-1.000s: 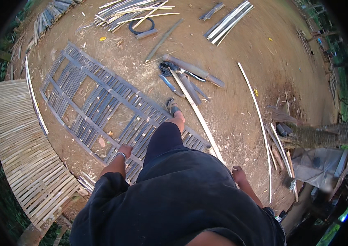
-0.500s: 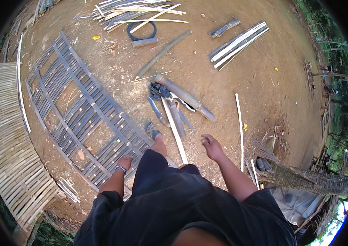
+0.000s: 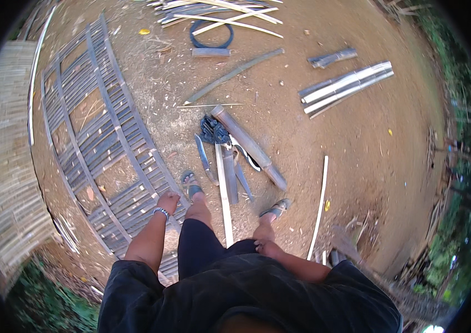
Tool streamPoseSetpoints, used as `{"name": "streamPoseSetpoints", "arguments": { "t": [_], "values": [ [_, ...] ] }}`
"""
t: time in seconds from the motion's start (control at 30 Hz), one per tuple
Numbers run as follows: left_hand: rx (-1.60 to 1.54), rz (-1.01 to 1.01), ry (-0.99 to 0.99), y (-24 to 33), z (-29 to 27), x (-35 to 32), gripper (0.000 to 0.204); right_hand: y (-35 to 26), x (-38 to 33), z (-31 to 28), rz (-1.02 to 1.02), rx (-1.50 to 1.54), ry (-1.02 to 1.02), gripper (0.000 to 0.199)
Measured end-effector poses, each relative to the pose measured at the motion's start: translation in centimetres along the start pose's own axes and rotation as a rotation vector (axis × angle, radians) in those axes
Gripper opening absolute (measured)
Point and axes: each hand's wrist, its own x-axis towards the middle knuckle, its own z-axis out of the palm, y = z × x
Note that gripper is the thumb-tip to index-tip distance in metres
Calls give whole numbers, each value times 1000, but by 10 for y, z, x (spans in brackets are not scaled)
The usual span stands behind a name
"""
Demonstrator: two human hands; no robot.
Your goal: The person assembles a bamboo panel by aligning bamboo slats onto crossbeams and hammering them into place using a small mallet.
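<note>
Left hand (image 3: 169, 202) appeared over the right edge of the lattice (image 3: 118, 129) on the ground (image 3: 352, 155), right hand (image 3: 267, 249) by the shorts (image 3: 205, 247), neither grip's closure discernible; steady footing clear of the knife (image 3: 203, 155) seemed advisable.

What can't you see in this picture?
In the head view:
Bamboo strip pile: far side cut off by the upper edge.
Middle pale bamboo strip: near end hidden behind dark shorts.
Left hand: palm hidden by its back.
Right hand: too small to tell whether it grips anything.
Slatted bamboo platform: blurred, outer side lost in dark rim.
</note>
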Motion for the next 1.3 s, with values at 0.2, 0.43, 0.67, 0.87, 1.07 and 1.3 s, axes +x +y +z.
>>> {"name": "streamPoseSetpoints", "arguments": {
  "t": [0.2, 0.43, 0.67, 0.87, 1.07, 1.3],
  "values": [
    [-187, 102, 193, 35, 104, 72, 31, 84, 44, -71, 55, -293, 27, 37],
    [277, 229, -85, 34, 245, 190, 41, 158, 6, -55, -5, -461, 169, 35],
    [3, -261, 203, 140, 280, 304, 82, 158, 10, -30, 103, -272, 209, 31],
    [-361, -269, 466, 115, 251, 379, 60, 152, 20, -23, 76, -231, 247, 26],
    [-1046, 4, 336, 173, 245, 374, 17, 160, 23, -13, 60, -151, 276, 23],
    [-1120, 134, 468, 220, 204, 293, 15, 156, 26, -19, 47, -175, 266, 22]
  ]
}}
